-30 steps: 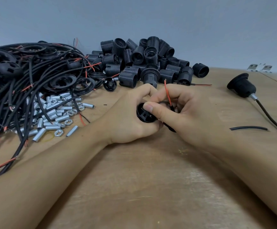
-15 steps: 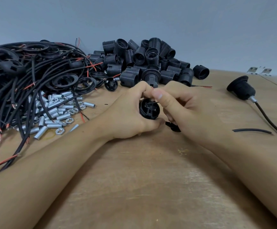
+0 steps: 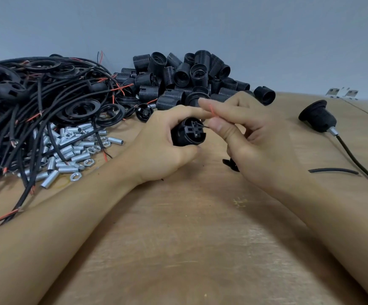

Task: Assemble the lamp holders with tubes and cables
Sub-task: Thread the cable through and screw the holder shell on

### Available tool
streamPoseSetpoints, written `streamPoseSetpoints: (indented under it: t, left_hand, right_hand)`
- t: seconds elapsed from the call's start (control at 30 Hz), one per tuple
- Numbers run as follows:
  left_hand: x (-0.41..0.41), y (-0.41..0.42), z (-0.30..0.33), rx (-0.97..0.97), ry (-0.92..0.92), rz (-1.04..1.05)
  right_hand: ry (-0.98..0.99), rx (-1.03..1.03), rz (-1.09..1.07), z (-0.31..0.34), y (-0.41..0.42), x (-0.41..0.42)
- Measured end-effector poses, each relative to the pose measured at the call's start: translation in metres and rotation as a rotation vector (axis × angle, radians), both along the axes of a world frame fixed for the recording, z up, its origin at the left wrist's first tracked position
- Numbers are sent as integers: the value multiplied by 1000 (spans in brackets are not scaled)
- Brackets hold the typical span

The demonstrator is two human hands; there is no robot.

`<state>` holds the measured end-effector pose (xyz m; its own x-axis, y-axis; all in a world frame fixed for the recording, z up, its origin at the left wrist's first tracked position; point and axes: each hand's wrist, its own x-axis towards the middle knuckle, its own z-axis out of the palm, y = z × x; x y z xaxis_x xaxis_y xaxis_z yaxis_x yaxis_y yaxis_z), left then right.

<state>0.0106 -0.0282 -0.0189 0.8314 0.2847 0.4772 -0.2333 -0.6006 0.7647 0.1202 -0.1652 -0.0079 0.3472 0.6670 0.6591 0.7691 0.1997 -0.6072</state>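
My left hand (image 3: 163, 148) grips a black lamp holder (image 3: 188, 134) just above the wooden table, its open terminal end turned toward my right hand. My right hand (image 3: 251, 139) pinches thin wires between thumb and fingers: a red wire (image 3: 212, 111) sticks up by the fingertips and a dark wire reaches into the holder's terminal block. A black cable end (image 3: 231, 164) pokes out under my right palm. Most of the cable is hidden by the hand.
A tangle of black cables (image 3: 31, 111) with red wire ends fills the left. Silver metal tubes and nuts (image 3: 70, 150) lie in front of it. A pile of black threaded holders (image 3: 189, 78) sits behind my hands. An assembled holder with cable (image 3: 318, 118) and a short black sleeve (image 3: 332, 171) lie right.
The holder has been lifted and turned so its terminal end faces my right hand. My right hand has shifted up and right, now pinching the wires at the holder's terminal.
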Motion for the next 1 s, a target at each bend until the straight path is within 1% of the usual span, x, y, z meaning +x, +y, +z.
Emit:
streamPoseSetpoints:
  t: [0.13,0.27,0.33,0.53,0.63,0.8,1.0]
  left_hand:
    - [-2,-2,-1,-29,-11,-13]
    - [-5,0,0,29,-51,-23]
    - [-6,-1,2,41,-81,-40]
    - [-8,-4,7,20,-120,-124]
    - [-8,-6,8,-1,-124,-122]
    - [-7,-5,10,60,-125,-105]
    - [-6,-2,7,98,-102,-89]
  right_hand:
    - [-86,74,-76,2,-1,-2]
    - [-270,67,-42,2,-2,-2]
    - [-321,45,-12,3,-3,-1]
    - [-378,4,55,8,-8,-4]
    - [-401,-5,87,10,-9,-4]
    - [-472,-29,112,10,-9,-1]
    - [-538,-62,33,8,-8,0]
